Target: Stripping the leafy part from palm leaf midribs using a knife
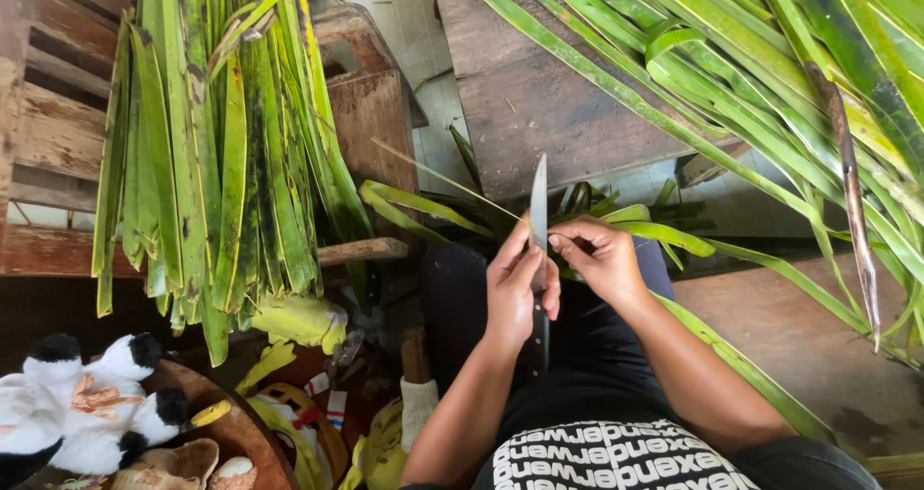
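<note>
Wooden benches and planks surround the seated person, with a worn plank floor point(818, 336) off to the right of the hands. Both hands meet over the lap. The left hand point(515, 293) is closed around a knife point(539, 211), whose blade stands upright above the knuckles with its tip pointing away from the body. The right hand point(602, 259) pinches a long green leaf strip point(664, 232) between thumb and fingers, right against the blade; the strip runs out to the right and away past the wrist.

To do this well, I judge the strip should be kept taut and close to the edge, the blade steady, and the pinching fingertips behind the cutting line.

Left of the hands, a bundle of cut leaves point(212, 163) hangs over a bench point(58, 134). More fronds point(770, 76) fan out above and to the right. Near the left elbow lies a black-and-white plush toy point(87, 403).

The knife handle is hidden inside the left hand, and exactly where edge meets strip cannot be made out. The clutter under the hanging bundle is hard to identify.
</note>
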